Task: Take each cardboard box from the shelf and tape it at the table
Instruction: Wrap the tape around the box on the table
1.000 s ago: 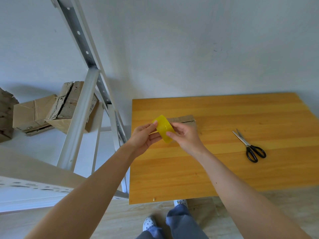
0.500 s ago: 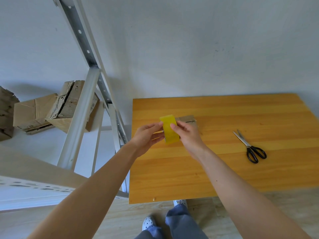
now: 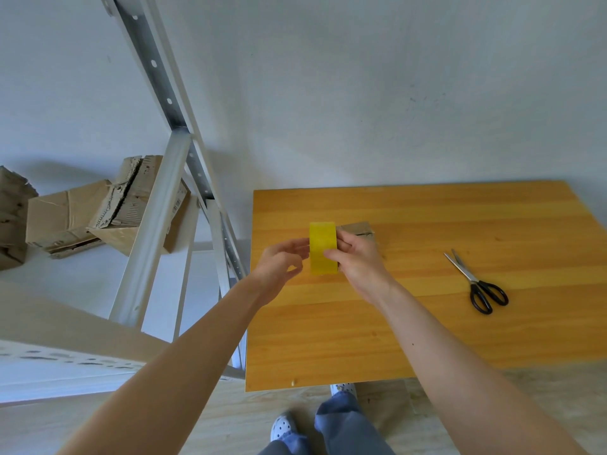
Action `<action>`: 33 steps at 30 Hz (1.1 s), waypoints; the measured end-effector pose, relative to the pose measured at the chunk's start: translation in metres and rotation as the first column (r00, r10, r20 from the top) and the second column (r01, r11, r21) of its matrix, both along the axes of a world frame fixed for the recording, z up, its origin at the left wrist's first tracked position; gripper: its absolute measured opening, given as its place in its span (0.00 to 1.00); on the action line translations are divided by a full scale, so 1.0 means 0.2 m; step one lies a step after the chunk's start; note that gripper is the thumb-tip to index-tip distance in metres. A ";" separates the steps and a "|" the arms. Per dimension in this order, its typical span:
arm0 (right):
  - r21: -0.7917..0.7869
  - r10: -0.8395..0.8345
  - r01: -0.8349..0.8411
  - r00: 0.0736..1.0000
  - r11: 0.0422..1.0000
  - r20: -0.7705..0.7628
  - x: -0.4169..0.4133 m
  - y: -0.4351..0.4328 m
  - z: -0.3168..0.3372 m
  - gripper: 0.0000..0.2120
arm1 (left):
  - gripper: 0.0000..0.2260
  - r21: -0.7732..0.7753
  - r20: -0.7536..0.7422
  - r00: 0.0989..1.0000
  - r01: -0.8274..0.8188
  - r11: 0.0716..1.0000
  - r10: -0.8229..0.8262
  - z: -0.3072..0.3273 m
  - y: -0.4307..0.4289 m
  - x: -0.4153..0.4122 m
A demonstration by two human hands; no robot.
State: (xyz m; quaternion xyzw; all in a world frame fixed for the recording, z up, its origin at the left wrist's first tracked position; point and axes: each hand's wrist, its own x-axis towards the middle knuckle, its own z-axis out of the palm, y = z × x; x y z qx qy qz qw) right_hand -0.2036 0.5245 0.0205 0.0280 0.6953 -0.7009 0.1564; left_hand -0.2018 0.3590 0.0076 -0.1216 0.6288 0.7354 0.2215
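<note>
A yellow tape roll (image 3: 323, 247) is held up over the left part of the wooden table (image 3: 427, 323), its outer face toward me. My right hand (image 3: 358, 262) grips it from the right, thumb across its front. My left hand (image 3: 279, 267) pinches at its left edge with the fingertips. A small cardboard box (image 3: 358, 228) lies on the table right behind the roll, mostly hidden by my right hand. More cardboard boxes (image 3: 65, 221) sit on the white metal shelf (image 3: 98, 280) at the left.
Black-handled scissors (image 3: 476, 280) lie on the right half of the table. The shelf's grey uprights (image 3: 154, 224) stand between the boxes and the table. A white wall runs behind both. My feet show below the table's front edge.
The roll has been turned in my hands from a tilted, edge-on pose to upright with its outer face toward me. It also shifted slightly right. My left fingers moved to its left edge.
</note>
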 end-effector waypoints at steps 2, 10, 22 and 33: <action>0.009 -0.020 0.020 1.000 1.000 0.007 -0.01 0.00 -0.02 0.15 | 0.20 -0.042 -0.002 0.999 0.053 0.998 -0.053 -0.01 0.00 0.01; 0.025 -0.160 0.158 0.984 0.987 0.079 -0.02 -0.04 -0.05 0.13 | 0.11 -0.129 -0.069 0.984 0.155 0.979 -0.165 0.00 0.03 0.03; 0.376 -0.187 0.264 0.955 0.888 -0.229 -0.03 -0.01 -0.08 0.21 | 0.11 -0.201 -0.100 0.994 0.024 0.979 -0.045 0.04 0.03 -0.01; 0.630 0.352 -0.013 0.838 0.777 -0.417 -0.02 0.06 -0.03 0.15 | 0.05 -0.192 -0.065 0.997 -0.050 0.980 0.038 0.05 -0.03 -0.05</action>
